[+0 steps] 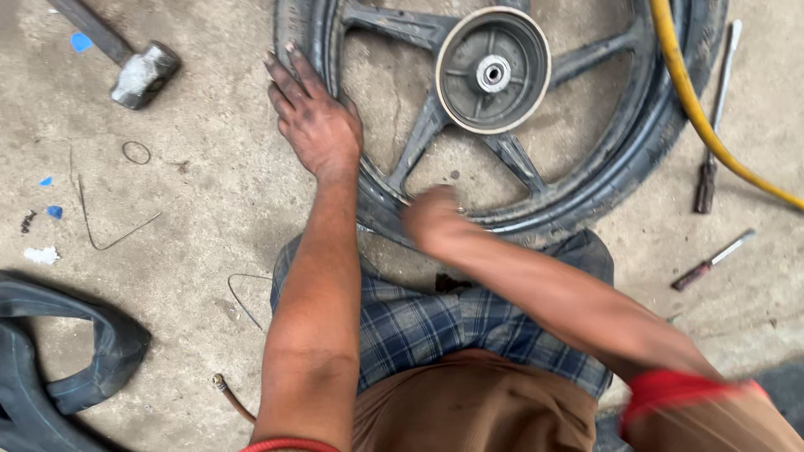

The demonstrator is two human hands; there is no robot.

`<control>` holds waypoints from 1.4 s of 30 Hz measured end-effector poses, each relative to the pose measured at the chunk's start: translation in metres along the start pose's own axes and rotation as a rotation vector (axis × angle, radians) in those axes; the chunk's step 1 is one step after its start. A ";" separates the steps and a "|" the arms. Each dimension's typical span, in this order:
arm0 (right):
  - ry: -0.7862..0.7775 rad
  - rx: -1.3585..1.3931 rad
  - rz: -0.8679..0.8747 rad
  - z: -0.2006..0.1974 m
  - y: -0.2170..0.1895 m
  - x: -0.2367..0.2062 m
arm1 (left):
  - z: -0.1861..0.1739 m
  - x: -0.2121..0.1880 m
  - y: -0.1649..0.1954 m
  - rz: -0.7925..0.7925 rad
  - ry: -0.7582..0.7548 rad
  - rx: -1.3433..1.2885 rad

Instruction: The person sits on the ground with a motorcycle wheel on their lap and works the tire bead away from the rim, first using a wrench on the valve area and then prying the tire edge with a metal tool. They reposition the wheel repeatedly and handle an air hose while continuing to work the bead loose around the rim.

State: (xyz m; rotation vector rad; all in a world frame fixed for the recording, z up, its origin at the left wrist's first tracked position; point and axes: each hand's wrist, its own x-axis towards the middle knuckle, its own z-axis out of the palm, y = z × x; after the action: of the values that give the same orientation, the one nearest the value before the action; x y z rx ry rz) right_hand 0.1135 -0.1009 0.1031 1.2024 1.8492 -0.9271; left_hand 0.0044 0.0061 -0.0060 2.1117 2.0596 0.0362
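Left hand: fingers spread out flat, grimy, pressed on the black tyre at its left edge, grasping nothing. Right hand: motion-blurred, at the near rim of the wheel; cannot tell whether its fingers are clenched or released, nor whether they hold anything. The wheel lies flat on the concrete floor, directly in front of the person's knees, upper part cut off by the frame edge. Spoked alloy rim dark grey, with the round hub drum facing up. Person wears blue checked cloth over the lap and red bands at both arms. A yellow hose crosses over the tyre's right side. Right of the wheel, on the floor: a long tyre lever and a smaller screwdriver-like tool, apart from each other. Upper left: a hammer, well apart from the left hand. Lower left: a slack black inner tube. Thin wire pieces lie between the hammer and the tube.
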 end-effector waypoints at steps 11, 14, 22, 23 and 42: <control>0.403 0.420 0.148 0.111 0.155 -0.063 | 0.003 0.000 -0.001 -0.006 -0.054 -0.021; 0.414 0.366 0.147 0.147 0.136 -0.053 | 0.008 -0.001 -0.003 0.000 -0.031 -0.032; 0.483 0.384 0.150 0.157 0.125 -0.052 | 0.015 -0.001 -0.005 0.015 0.002 -0.017; 0.461 0.389 0.154 0.157 0.126 -0.050 | 0.015 0.000 -0.005 0.013 -0.003 -0.020; 0.318 -0.095 -0.030 0.130 0.124 -0.037 | 0.017 -0.004 -0.007 0.033 0.010 -0.042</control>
State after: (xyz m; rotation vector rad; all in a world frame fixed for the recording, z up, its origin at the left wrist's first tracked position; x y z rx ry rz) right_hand 0.2650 -0.1903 0.0516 1.3250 2.1398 -0.6843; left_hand 0.0001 0.0004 -0.0234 2.1248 2.0113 0.0943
